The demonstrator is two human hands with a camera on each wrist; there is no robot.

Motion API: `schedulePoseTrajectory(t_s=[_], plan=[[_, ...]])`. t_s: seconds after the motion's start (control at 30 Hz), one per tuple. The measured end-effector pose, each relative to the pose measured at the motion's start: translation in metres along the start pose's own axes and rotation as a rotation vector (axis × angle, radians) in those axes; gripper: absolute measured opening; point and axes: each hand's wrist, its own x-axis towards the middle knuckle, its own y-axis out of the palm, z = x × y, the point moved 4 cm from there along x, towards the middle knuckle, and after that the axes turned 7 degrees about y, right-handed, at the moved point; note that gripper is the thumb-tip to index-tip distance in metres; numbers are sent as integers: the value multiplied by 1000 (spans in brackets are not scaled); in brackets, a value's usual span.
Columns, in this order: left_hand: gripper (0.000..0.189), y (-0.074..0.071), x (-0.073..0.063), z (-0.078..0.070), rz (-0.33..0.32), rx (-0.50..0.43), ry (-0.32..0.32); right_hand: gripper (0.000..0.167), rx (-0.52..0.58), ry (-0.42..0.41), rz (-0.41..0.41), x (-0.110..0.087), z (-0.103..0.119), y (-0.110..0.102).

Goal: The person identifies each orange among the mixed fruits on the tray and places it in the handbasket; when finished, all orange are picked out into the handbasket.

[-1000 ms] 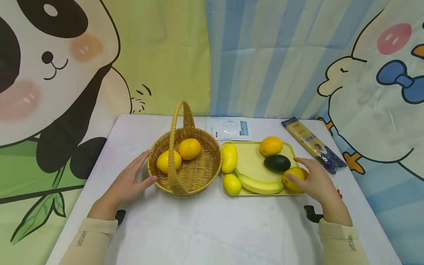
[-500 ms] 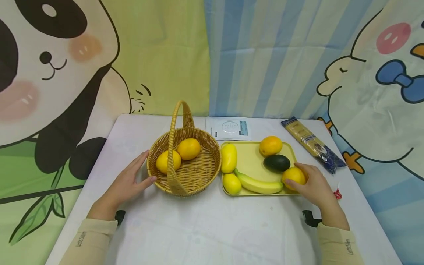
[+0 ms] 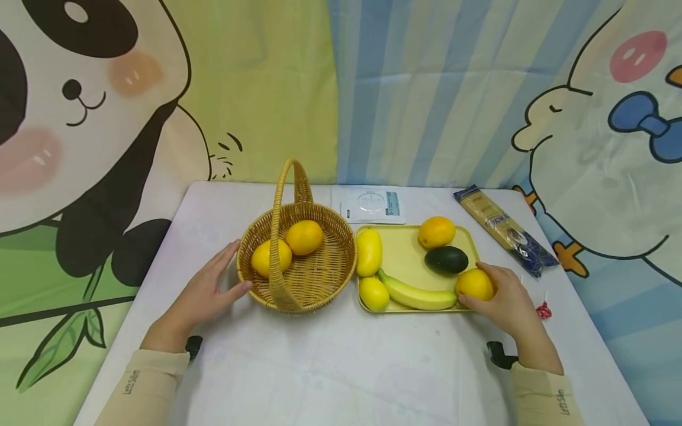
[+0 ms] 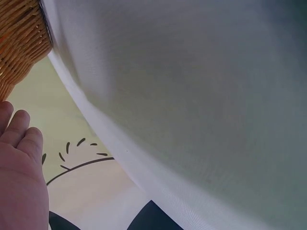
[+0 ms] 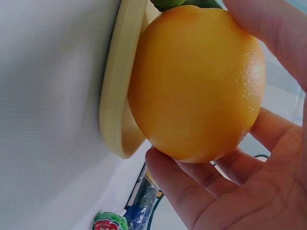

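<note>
My right hand [image 3: 508, 299] holds an orange [image 3: 474, 285] at the tray's front right corner. In the right wrist view, thumb and fingers curve round the orange [image 5: 196, 86], low beside the tray's rim. My left hand [image 3: 205, 296], fingers mostly straight and spread, rests against the left side of the wicker basket [image 3: 319, 284]. Two yellow-orange fruits [image 3: 305, 237] lie in the basket's left half. The pale yellow tray [image 3: 402, 248] also bears a banana [image 3: 418, 294], a lemon [image 3: 374, 294], a long yellow fruit [image 3: 369, 252], a dark green avocado-like fruit [image 3: 446, 260] and another orange-yellow fruit [image 3: 436, 231].
Behind the basket and tray lies a white packet [image 3: 369, 205]. A blue-and-gold packet [image 3: 503, 228] slants at the back right. A small red-wrapped lollipop [image 3: 544, 310] lies right of my right hand. The basket's tall handle [image 3: 278, 231] arches over its middle.
My right hand has moved slightly and its thumb and fingers have closed round the orange. The orange remains at the tray's corner. My left hand stays against the basket.
</note>
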Motion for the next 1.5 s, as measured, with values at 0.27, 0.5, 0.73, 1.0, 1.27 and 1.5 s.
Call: schedulePoseTrajectory(t_s=[0.27,0.5,0.73,1.0,1.27,1.5], plan=[[100,0,0,1,0,-3,0,98,-8,8,-11,2,-3,0],[100,0,0,0,8,-9,-16,99,1,35,6,3,-7,-1],[100,0,0,0,15,0,-25,99,6,32,-7,2,-7,-5],[101,0,0,-2,10,1,-30,98,18,2,-16,4,1,-12],[101,0,0,-3,20,3,-46,97,19,-21,-29,6,9,-17],[101,0,-1,-3,22,0,-55,94,8,-41,-64,7,21,-23]])
